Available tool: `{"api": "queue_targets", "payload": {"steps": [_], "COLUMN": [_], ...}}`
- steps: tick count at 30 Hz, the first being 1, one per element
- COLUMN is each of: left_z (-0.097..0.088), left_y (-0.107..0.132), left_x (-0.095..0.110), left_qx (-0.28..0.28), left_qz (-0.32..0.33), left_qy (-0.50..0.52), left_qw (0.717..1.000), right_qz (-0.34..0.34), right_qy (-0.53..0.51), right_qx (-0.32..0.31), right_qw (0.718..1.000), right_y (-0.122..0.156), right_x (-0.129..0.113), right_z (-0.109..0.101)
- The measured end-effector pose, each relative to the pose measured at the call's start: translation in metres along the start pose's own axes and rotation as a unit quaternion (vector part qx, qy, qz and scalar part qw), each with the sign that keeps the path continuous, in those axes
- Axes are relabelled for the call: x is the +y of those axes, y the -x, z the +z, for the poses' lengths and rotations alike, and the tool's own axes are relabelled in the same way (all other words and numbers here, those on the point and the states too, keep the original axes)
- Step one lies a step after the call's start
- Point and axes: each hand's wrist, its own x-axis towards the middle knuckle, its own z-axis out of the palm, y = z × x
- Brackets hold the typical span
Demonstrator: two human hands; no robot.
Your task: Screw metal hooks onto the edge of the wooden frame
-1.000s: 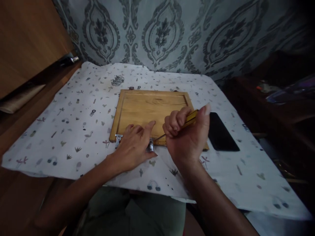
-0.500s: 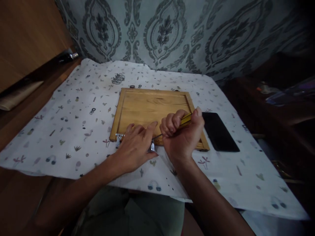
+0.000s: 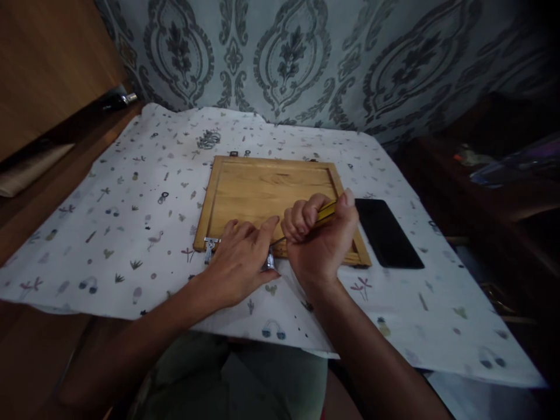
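A framed wooden panel [image 3: 271,186] lies flat on the patterned cloth. My left hand [image 3: 238,256] rests over its near edge, with thumb and fingers around a shiny metal fitting [image 3: 268,261] that is mostly covered. Another silver metal fitting [image 3: 210,248] sits at the panel's near left corner, just left of that hand. In the closed fist of my right hand [image 3: 321,239] is a screwdriver [image 3: 326,214] with a yellow and black handle. Its thin shaft slants down left to the fitting under my left hand; the tip is hidden.
A black phone or tablet [image 3: 387,233] lies right of the panel. A small pile of metal pieces [image 3: 209,139] is on the white patterned cloth [image 3: 144,233] at the back left. Wooden furniture [image 3: 52,70] borders the left side, and a patterned wall covering [image 3: 291,58] rises behind.
The view has shifted very slightly. Both hands, the screwdriver and the panel keep nearly the same positions relative to each other.
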Motion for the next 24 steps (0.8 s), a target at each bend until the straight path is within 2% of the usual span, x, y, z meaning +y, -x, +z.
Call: {"api": "queue_targets", "payload": {"steps": [9,13,19,21,24], "left_z": [-0.001,-0.002,0.001,0.000,-0.001], "left_y": [-0.001,-0.001,-0.001,-0.001,-0.002], "left_x": [0.000,0.001,0.001,0.001,0.001], "left_qx": [-0.003,-0.004,0.008,0.011,0.009], "left_qz": [-0.002,-0.003,-0.005,-0.006,-0.006], "left_qy": [0.001,0.002,0.002,0.013,0.026], "left_qw": [1.000,1.000,1.000,1.000,1.000], "right_qz": [0.004,-0.001,-0.060,-0.037,0.045], "right_qy": [0.021,0.049,0.135,0.109,0.061], "right_qx": [0.004,-0.045,-0.089,-0.107,-0.172], "right_qw": [1.000,0.998,0.985,0.988,0.982], "right_y": [0.002,0.004,-0.001,-0.006,-0.016], "right_x": [0.000,-0.003,-0.010,-0.015,-0.022], "right_z": [0.003,0.002,-0.003,-0.004,-0.006]}}
